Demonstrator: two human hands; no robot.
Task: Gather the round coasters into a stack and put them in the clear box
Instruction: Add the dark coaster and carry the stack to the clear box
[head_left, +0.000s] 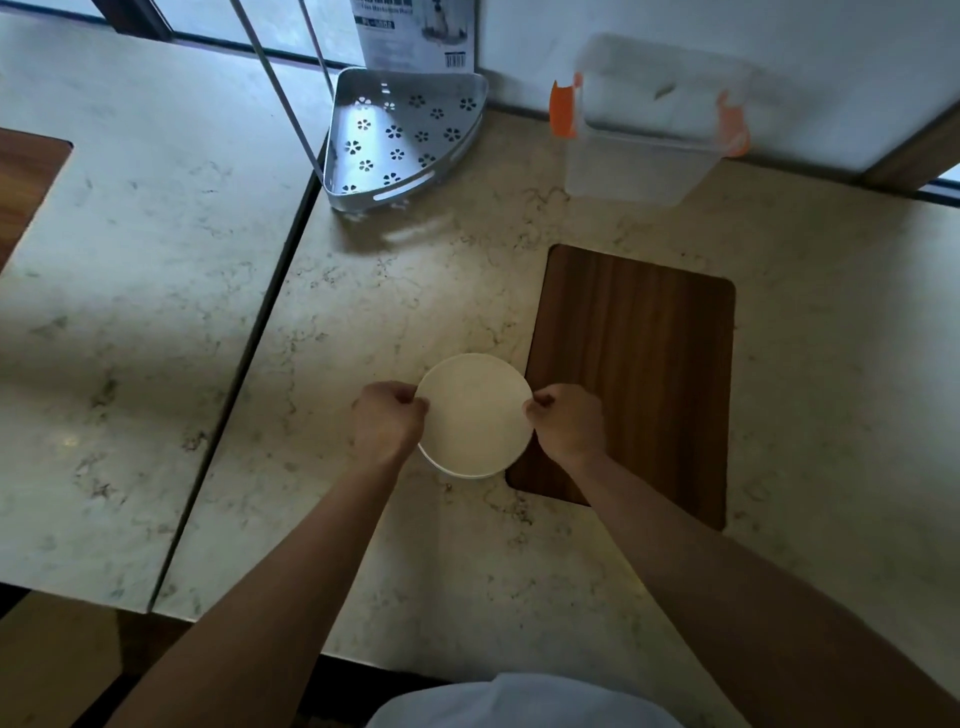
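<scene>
I have the stack of round coasters (474, 415) pinched between both hands, sitting near the middle of the bench (363, 291), its right edge just beside the dark wood inlay (634, 374). My left hand (387, 418) is curled closed on the left rim and my right hand (566, 421) is curled closed on the right rim, fingertips tucked at the edge. A second rim shows below the top disc, so I judge the discs are not quite squared; I would nudge the edges flush and squeeze evenly from both sides before lifting, or a lower disc could slip out. The coasters look flat, pale, matte and thin-edged. The clear box (644, 156) stands far right by the wall, translucent plastic with orange latches (563, 111), somewhat blurred. A perforated metal corner rack (405, 135) sits far centre.
</scene>
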